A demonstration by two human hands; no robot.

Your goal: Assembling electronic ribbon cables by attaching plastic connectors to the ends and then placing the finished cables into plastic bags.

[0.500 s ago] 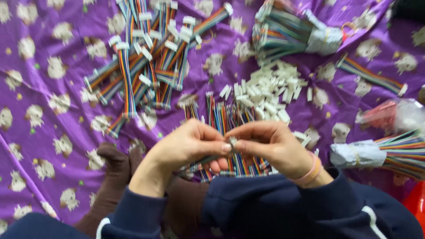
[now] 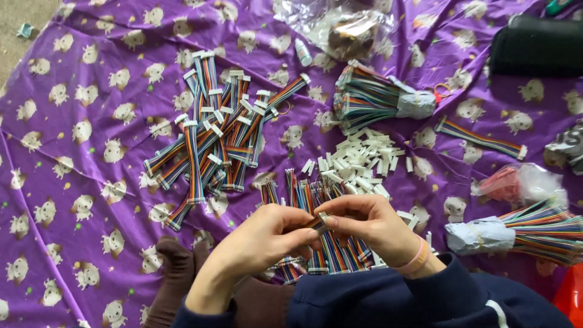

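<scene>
My left hand and my right hand meet at the bottom middle, fingertips pinched together on a rainbow ribbon cable and the small white connector at its end. Under the hands lies a row of loose rainbow cables without connectors. A heap of small white connectors sits just beyond my right hand. Farther left is a pile of cables with white connectors fitted.
A purple patterned cloth covers the floor. Taped cable bundles lie at upper middle and at right. One finished cable, clear plastic bags, a black case and my dark socks are around.
The camera has tilted up a little, so more of the cloth's far side shows. My hands stay pinched together on the same cable end.
</scene>
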